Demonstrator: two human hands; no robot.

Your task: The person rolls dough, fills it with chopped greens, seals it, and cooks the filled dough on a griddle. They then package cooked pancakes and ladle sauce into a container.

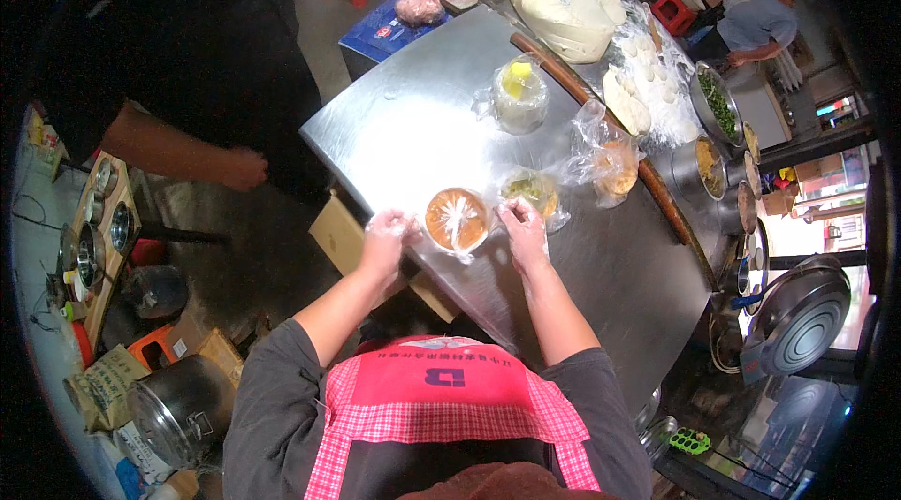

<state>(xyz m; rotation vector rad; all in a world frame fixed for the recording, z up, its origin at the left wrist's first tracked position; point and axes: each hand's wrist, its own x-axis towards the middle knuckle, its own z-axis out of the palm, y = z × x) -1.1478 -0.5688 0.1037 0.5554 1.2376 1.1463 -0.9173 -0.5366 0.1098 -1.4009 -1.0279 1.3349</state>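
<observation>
A round container with reddish-brown contents [456,220] stands near the metal table's edge, with clear plastic film or a bag around it. My left hand [386,238], dusted white, pinches the plastic at the container's left side. At its right side the fingers of my right hand [524,222] pinch together, seemingly on the same plastic. Just behind my right hand lies a plastic-wrapped bowl with greenish contents [533,192]. Farther off are a bagged container with a yellow piece on top [519,93] and a clear plastic bag with orange-yellow contents [614,166].
A long wooden pole [598,102] crosses the metal table [605,282]. Beyond it lie a large mass of dough [563,11], floured dough pieces [651,85] and metal bowls of chopped greens [718,104] and yellow filling [709,166]. A person in black [183,71] stands close at the left.
</observation>
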